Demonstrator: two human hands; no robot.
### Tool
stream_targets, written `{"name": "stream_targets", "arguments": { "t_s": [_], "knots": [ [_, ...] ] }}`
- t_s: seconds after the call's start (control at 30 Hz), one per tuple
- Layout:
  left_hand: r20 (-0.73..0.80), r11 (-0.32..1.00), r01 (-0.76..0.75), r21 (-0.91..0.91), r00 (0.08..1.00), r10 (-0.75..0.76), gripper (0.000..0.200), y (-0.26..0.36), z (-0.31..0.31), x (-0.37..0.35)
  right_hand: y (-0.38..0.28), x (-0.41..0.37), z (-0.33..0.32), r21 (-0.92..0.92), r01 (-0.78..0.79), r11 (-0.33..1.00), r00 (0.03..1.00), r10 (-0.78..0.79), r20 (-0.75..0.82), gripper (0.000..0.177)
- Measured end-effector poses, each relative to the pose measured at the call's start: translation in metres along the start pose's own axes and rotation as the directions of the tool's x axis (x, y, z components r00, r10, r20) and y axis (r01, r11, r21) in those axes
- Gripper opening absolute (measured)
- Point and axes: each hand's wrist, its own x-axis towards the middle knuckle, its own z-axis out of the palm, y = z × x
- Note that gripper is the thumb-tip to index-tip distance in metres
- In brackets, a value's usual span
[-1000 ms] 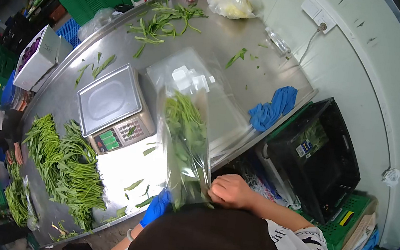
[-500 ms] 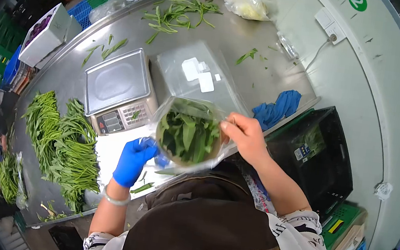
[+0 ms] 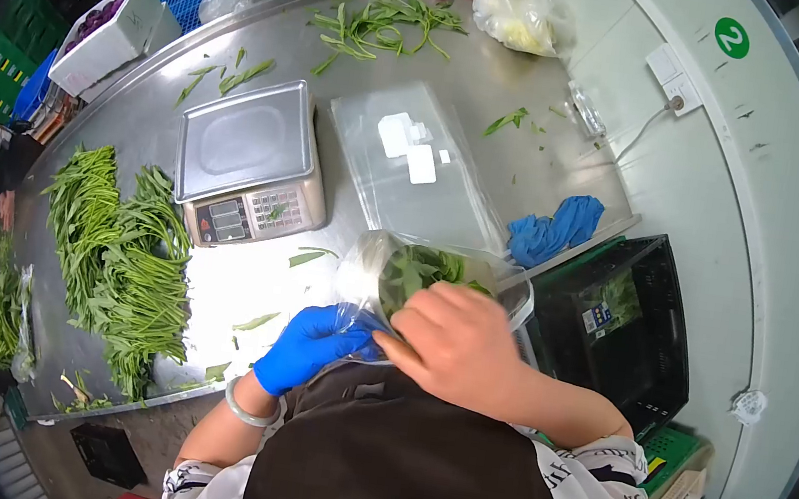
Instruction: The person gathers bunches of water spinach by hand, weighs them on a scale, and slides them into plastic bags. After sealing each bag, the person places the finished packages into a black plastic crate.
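Note:
A clear plastic bag (image 3: 364, 267) of leafy greens (image 3: 425, 269) is close in front of my apron, at the table's near edge. My left hand (image 3: 311, 347), in a blue glove, is closed on the bag's gathered near end. My bare right hand (image 3: 453, 342) is closed at the same end, thumb and fingers pinching the plastic beside the glove; the back of the hand hides part of the bag. To the left of the bag stands a scale (image 3: 246, 149) with a bare pan. Beyond the bag lies a stack of clear flat bags (image 3: 374, 135) with white labels (image 3: 421, 164) on top.
Bundles of long-stemmed greens (image 3: 130, 265) lie at the left of the metal table. Loose stems (image 3: 388, 31) and a filled plastic bag (image 3: 516, 13) are at the back. A blue cloth (image 3: 555, 232) is at the right edge, near a black crate (image 3: 621, 329).
The bag has moved nearer my body and slightly right, its near end now gathered. My right hand has come across from the bag's right side to meet my left.

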Motion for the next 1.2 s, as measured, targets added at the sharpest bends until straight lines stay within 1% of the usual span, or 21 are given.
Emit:
{"name": "stream_targets", "arguments": {
  "t_s": [0.07,0.17,0.2,0.27,0.3,0.33,0.4,0.57,0.6,0.63,0.67,0.7,0.73,0.8,0.83,0.9,1.0,1.07,1.1,1.17,1.2],
  "knots": [
    [-0.042,1.0,0.013,0.016,0.999,-0.012,0.023,-0.011,-0.003,-0.002,0.002,-0.007,0.025,-0.081,-0.048,0.996,0.983,0.062,0.174,0.018],
    [-0.1,0.991,0.056,0.119,0.994,-0.044,0.021,-0.004,0.005,0.0,0.007,-0.009,0.035,-0.031,-0.032,0.999,0.986,0.036,0.16,0.023],
    [-0.088,0.981,0.042,0.189,0.996,-0.026,0.023,-0.003,0.007,0.003,0.006,-0.005,0.02,-0.006,-0.002,1.0,0.978,0.003,0.207,0.019],
    [-0.075,0.993,0.023,0.114,0.997,-0.015,0.026,-0.001,0.01,0.006,-0.009,0.019,-0.05,-0.083,0.179,0.98,0.976,-0.166,0.138,0.012],
    [-0.069,0.997,0.015,0.075,0.998,-0.009,0.028,0.002,0.011,0.007,-0.012,0.02,-0.085,-0.075,0.188,0.979,0.966,-0.198,-0.167,0.011],
    [-0.021,1.0,0.002,0.025,1.0,-0.001,0.03,0.017,0.014,0.004,-0.013,0.014,-0.111,-0.485,-0.127,0.865,0.783,-0.213,-0.584,0.026],
    [0.033,0.993,0.006,-0.117,0.999,-0.002,0.029,0.018,0.01,0.002,0.0,-0.005,-0.144,-0.631,-0.527,0.569,0.481,-0.411,-0.774,0.038],
    [0.022,0.984,-0.066,-0.164,0.997,0.07,0.025,0.008,0.004,-0.013,0.067,-0.042,-0.204,-0.76,-0.396,0.515,0.661,-0.414,-0.625,0.02],
    [0.016,0.985,-0.065,-0.16,0.998,0.068,0.025,0.006,0.005,-0.016,0.073,-0.032,-0.171,-0.583,-0.283,0.761,0.734,-0.22,-0.643,0.016],
    [0.012,0.986,-0.066,-0.152,0.998,0.068,0.025,0.005,0.005,-0.019,0.08,-0.023,-0.137,-0.266,-0.209,0.941,0.775,-0.007,-0.632,0.012],
    [0.009,0.988,-0.067,-0.142,0.998,0.068,0.025,0.006,0.004,-0.021,0.087,-0.013,-0.104,0.055,-0.205,0.977,0.781,0.197,-0.593,0.01],
    [0.012,0.992,-0.063,-0.108,0.998,0.065,0.025,0.007,0.004,-0.023,0.106,-0.011,-0.085,0.028,-0.241,0.97,0.912,0.236,-0.336,0.015],
    [0.014,0.995,-0.06,-0.077,0.998,0.061,0.025,0.01,0.003,-0.025,0.129,-0.019,-0.066,-0.062,-0.21,0.976,0.976,0.204,-0.081,0.035],
    [0.01,0.999,-0.04,-0.002,0.999,0.04,0.025,0.012,-0.001,-0.025,0.116,-0.025,-0.033,0.083,-0.324,0.942,0.935,0.305,0.181,0.052],
    [0.006,0.999,-0.024,0.044,1.0,0.024,0.026,0.013,-0.006,-0.023,0.117,-0.029,-0.022,0.37,-0.476,0.798,0.867,0.356,0.348,0.068],
    [-0.029,0.988,-0.017,0.156,0.999,0.021,0.028,0.012,-0.018,-0.012,0.108,-0.025,0.004,0.562,-0.479,0.675,0.877,0.335,0.345,0.054],
    [0.144,0.938,-0.229,0.259,0.97,0.197,0.029,0.043,-0.037,0.02,0.118,-0.002,0.038,0.541,-0.698,0.469,0.675,0.683,0.279,0.033],
    [-0.127,0.939,-0.343,0.037,0.93,0.345,0.027,0.063,-0.038,0.028,0.121,0.002,0.037,0.747,-0.406,0.526,0.777,0.629,-0.02,0.018],
    [-0.131,0.901,-0.429,0.06,0.892,0.433,0.026,0.077,-0.033,0.021,0.12,0.004,0.034,0.803,-0.233,0.548,0.786,0.593,-0.176,0.012],
    [-0.19,0.779,-0.524,0.343,0.774,0.604,0.026,0.076,-0.015,-0.008,0.099,-0.015,0.012,0.846,-0.094,0.525,0.848,0.487,-0.208,0.011],
    [-0.189,0.79,-0.459,0.407,0.804,0.564,0.025,0.064,-0.008,-0.023,0.091,-0.032,0.002,0.862,-0.023,0.506,0.872,0.432,-0.23,0.011]
  ]
}}
